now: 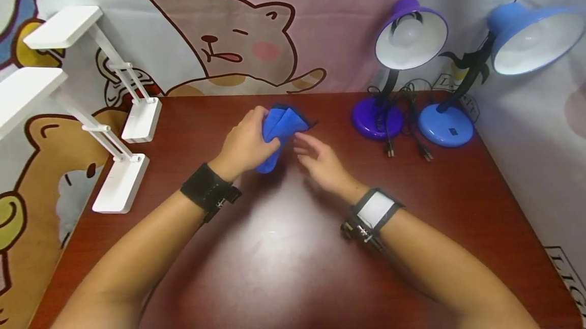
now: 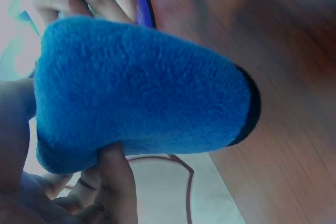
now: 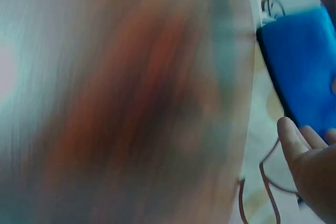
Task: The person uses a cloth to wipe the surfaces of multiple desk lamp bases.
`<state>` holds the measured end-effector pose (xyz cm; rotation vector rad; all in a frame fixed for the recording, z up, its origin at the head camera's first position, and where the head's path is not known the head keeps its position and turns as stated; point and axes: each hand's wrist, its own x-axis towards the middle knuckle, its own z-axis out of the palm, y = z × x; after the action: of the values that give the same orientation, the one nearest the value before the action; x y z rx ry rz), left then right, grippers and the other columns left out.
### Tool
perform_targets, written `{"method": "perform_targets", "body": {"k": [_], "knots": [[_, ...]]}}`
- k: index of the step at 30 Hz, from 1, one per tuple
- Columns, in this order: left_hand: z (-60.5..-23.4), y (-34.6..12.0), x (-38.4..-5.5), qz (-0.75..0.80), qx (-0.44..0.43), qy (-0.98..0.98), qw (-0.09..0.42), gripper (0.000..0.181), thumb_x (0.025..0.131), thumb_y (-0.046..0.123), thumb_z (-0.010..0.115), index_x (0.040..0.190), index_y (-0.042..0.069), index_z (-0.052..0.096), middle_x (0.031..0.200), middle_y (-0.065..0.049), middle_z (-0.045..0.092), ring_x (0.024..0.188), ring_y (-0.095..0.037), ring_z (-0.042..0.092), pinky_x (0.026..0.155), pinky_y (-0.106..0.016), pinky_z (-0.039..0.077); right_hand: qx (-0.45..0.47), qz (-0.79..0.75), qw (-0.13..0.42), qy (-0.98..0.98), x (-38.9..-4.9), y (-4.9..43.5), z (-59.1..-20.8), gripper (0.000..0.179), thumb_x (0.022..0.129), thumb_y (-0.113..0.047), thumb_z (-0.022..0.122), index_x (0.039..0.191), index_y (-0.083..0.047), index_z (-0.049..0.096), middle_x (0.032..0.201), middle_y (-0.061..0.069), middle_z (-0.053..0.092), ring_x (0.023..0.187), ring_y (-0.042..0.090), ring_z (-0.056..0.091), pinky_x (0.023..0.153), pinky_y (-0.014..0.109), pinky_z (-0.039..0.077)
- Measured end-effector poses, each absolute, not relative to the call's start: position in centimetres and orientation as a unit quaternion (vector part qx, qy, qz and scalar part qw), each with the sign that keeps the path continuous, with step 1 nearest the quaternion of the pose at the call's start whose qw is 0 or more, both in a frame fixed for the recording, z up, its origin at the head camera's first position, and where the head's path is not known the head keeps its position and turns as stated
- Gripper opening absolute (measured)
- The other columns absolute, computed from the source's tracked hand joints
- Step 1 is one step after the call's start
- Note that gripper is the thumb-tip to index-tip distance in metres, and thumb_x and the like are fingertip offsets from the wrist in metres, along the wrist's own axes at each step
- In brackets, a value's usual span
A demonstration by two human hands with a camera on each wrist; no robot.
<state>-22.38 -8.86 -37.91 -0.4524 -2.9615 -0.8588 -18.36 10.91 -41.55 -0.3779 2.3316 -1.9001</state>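
Observation:
A folded blue plush cloth [image 1: 285, 124] with dark edging is held up over the back middle of the table. My left hand [image 1: 247, 141] grips it from the left, thumb on the near side and fingers behind. In the left wrist view the fuzzy cloth [image 2: 142, 87] fills the middle, rounded at the end with a black border. Just right of the cloth, my right hand [image 1: 322, 161] has its fingers loosely extended and holds nothing. The right wrist view shows the cloth [image 3: 302, 61] close above that hand's fingertips [image 3: 285, 124].
Two white desk lamps [image 1: 121, 184] stand along the table's left edge. At the back right are a purple lamp [image 1: 377, 120] and a light blue lamp [image 1: 446, 125], with black cords and plugs [image 1: 423, 151] lying between them. A cartoon-printed curtain [image 1: 220, 39] hangs behind the brown table [image 1: 439, 202].

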Motion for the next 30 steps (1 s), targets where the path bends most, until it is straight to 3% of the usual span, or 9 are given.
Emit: {"method": "perform_targets", "body": {"k": [4, 9, 12, 17, 23, 30], "knots": [[-38.1, -7.0, -21.6, -0.306, -0.182, -0.935, 0.009, 0.062, 0.075, 0.033, 0.071, 0.123, 0.011, 0.041, 0.11, -0.01, 0.053, 0.092, -0.025, 0.058, 0.075, -0.05, 0.055, -0.092, -0.694, 0.079, 0.71, -17.6, 9.8, -41.8, 0.06, 0.084, 0.013, 0.045, 0.142, 0.002, 0.032, 0.141, 0.027, 0.044, 0.122, 0.036, 0.048, 0.104, 0.052, 0.04], [-38.6, -5.9, -20.8, -0.4, -0.227, -0.887, -0.043, 0.054, 0.078, 0.017, 0.064, 0.125, 0.008, 0.038, 0.111, -0.013, 0.047, 0.093, -0.023, 0.052, 0.078, -0.043, 0.052, -0.088, -0.692, 0.072, 0.712, -17.2, 10.3, -42.1, 0.071, 0.08, 0.009, 0.048, 0.146, -0.002, 0.025, 0.146, 0.024, 0.039, 0.13, 0.029, 0.039, 0.109, 0.051, 0.033], [-38.7, -5.7, -20.5, -0.439, -0.248, -0.86, -0.083, 0.051, 0.081, 0.01, 0.056, 0.128, 0.008, 0.038, 0.113, -0.014, 0.047, 0.092, -0.023, 0.051, 0.08, -0.042, 0.049, -0.082, -0.678, 0.047, 0.729, -17.3, 10.6, -42.5, 0.064, 0.084, 0.001, 0.056, 0.142, -0.004, 0.03, 0.139, 0.023, 0.047, 0.124, 0.027, 0.047, 0.103, 0.049, 0.042], [-38.8, -6.6, -20.4, -0.432, -0.263, -0.854, -0.118, 0.044, 0.089, 0.015, 0.051, 0.132, 0.011, 0.043, 0.119, -0.012, 0.051, 0.098, -0.021, 0.054, 0.086, -0.044, 0.05, -0.034, -0.615, -0.026, 0.787, -18.0, 10.6, -43.3, 0.047, 0.085, -0.019, 0.067, 0.124, -0.003, 0.047, 0.113, 0.022, 0.066, 0.098, 0.024, 0.064, 0.083, 0.047, 0.056], [-39.6, -13.1, -21.1, -0.377, -0.193, -0.905, -0.032, 0.032, 0.09, 0.015, 0.053, 0.121, 0.01, 0.054, 0.115, -0.014, 0.057, 0.099, -0.025, 0.054, 0.087, -0.049, 0.048, -0.013, -0.527, -0.072, 0.847, -18.5, 11.4, -43.6, 0.041, 0.083, -0.024, 0.068, 0.117, -0.005, 0.056, 0.102, 0.017, 0.069, 0.089, 0.024, 0.064, 0.08, 0.047, 0.055], [-40.0, -27.0, -19.2, -0.235, -0.041, -0.969, 0.071, 0.026, 0.087, 0.022, 0.057, 0.103, 0.001, 0.058, 0.099, -0.023, 0.055, 0.089, -0.037, 0.053, 0.072, -0.056, 0.043, -0.023, -0.459, -0.104, 0.882, -18.6, 14.4, -43.0, 0.045, 0.082, -0.028, 0.069, 0.121, -0.011, 0.056, 0.104, 0.016, 0.07, 0.089, 0.025, 0.065, 0.078, 0.05, 0.057]]}}
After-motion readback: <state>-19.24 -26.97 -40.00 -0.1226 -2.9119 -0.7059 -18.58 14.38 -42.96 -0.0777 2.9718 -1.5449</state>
